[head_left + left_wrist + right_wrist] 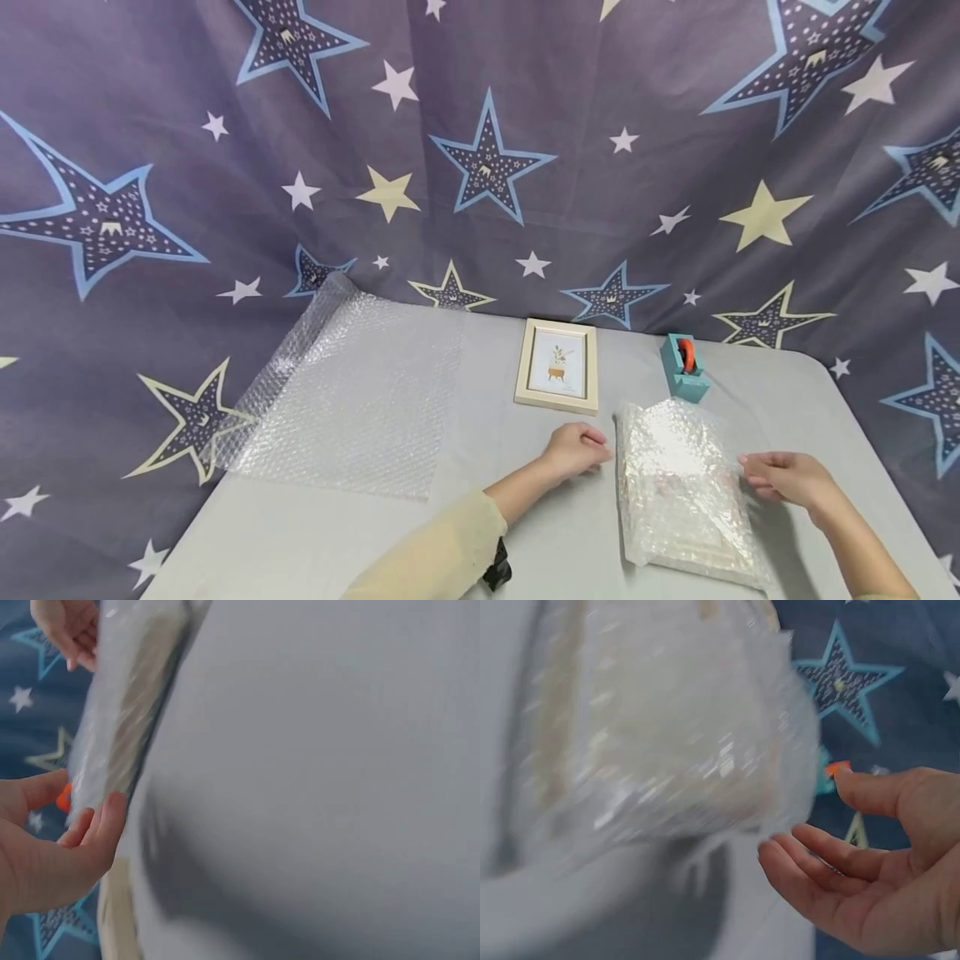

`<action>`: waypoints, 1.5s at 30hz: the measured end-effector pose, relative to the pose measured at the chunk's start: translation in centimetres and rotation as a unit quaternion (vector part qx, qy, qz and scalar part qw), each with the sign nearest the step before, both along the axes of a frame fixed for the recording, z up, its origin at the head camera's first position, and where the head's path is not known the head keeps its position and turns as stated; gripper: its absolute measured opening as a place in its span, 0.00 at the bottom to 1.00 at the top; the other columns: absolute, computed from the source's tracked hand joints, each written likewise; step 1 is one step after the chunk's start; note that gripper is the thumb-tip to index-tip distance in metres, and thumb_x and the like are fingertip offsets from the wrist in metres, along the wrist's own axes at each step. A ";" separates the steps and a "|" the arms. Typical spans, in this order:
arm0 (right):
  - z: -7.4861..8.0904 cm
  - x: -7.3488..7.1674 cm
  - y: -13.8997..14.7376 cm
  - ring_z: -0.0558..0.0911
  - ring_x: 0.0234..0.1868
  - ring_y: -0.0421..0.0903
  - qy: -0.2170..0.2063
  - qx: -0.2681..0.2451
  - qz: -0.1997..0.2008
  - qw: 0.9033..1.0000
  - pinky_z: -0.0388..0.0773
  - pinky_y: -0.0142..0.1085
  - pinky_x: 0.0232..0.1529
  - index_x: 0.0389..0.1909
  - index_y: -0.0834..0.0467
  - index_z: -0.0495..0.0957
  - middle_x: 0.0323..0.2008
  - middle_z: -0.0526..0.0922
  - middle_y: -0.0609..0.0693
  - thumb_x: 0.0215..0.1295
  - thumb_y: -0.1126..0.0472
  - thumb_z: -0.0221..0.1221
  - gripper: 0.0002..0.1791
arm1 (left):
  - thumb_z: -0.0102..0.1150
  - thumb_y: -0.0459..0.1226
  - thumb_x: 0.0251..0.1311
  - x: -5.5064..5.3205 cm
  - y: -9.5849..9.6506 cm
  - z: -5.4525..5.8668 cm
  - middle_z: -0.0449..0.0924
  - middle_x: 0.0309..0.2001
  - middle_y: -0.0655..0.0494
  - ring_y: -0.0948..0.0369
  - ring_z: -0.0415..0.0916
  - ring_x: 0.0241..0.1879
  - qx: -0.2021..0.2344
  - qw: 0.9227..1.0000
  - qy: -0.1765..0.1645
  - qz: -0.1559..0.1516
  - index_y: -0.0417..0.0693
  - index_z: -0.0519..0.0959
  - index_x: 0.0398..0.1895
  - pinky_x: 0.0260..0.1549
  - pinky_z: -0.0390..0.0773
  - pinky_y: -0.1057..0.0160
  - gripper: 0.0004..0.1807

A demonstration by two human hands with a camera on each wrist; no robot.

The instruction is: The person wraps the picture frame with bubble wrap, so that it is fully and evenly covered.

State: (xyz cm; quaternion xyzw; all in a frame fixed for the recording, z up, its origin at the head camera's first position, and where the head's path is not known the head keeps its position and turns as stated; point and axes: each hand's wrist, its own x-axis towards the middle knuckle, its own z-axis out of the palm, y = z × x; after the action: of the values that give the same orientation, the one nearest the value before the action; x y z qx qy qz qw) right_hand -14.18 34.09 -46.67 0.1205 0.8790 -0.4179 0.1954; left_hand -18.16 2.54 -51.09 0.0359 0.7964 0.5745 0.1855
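A bubble-wrapped picture frame (678, 500) lies on the right part of the table, its pale border blurred under the plastic. Just off its left edge is my left hand (576, 450), fingers loosely bent and holding nothing. On the opposite side, my right hand (791, 479) hovers close to the right edge, thumb and fingers apart. In the right wrist view a gap separates the right hand (885, 862) from the wrapped package (675, 727). The left wrist view has the left hand (60, 855) by the package's side; whether its fingertips touch the wrap I cannot tell.
An unwrapped cream picture frame (557, 367) with a plant print lies at the back middle. Behind the package stands a teal tape dispenser (684, 371) with an orange roll. A bubble wrap sheet (360, 400) spreads over the left side. A star-patterned curtain (570, 167) backs the table.
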 end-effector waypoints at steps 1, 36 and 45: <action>0.5 -0.3 -0.5 0.85 0.34 0.40 0.013 0.018 0.004 1.000 0.85 0.33 0.37 0.57 0.81 0.65 0.37 0.87 0.60 0.70 0.46 0.53 0.38 | 0.67 0.34 0.52 -0.3 -0.7 0.3 0.85 0.31 0.52 0.62 0.82 0.27 0.001 1.000 0.005 0.004 0.38 0.81 0.40 0.27 0.83 0.67 0.13; 1.6 -10.5 -30.1 0.84 0.28 0.35 0.006 -0.276 0.073 0.958 0.84 0.39 0.50 0.58 0.78 0.66 0.31 0.85 0.54 0.69 0.63 0.54 0.25 | 0.48 0.42 0.65 -6.6 -38.1 6.4 0.66 0.61 0.27 0.34 0.65 0.62 -0.446 0.856 0.118 0.232 0.28 0.65 0.63 0.61 0.71 0.40 0.29; -1.1 -11.4 -35.7 0.82 0.27 0.38 -0.038 -0.320 0.015 0.947 0.86 0.32 0.41 0.57 0.76 0.69 0.33 0.84 0.55 0.69 0.64 0.54 0.22 | 0.47 0.39 0.60 -7.5 -41.9 5.7 0.61 0.62 0.25 0.32 0.60 0.63 -0.453 0.850 0.091 0.253 0.25 0.58 0.66 0.63 0.67 0.38 0.34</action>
State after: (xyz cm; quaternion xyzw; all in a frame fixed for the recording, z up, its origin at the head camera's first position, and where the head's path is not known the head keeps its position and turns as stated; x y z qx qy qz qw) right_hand -25.54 -1.65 -47.73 0.0540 0.6930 -0.6691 0.2630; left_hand -25.66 -39.32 -45.39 -0.2025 0.9633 0.1708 -0.0440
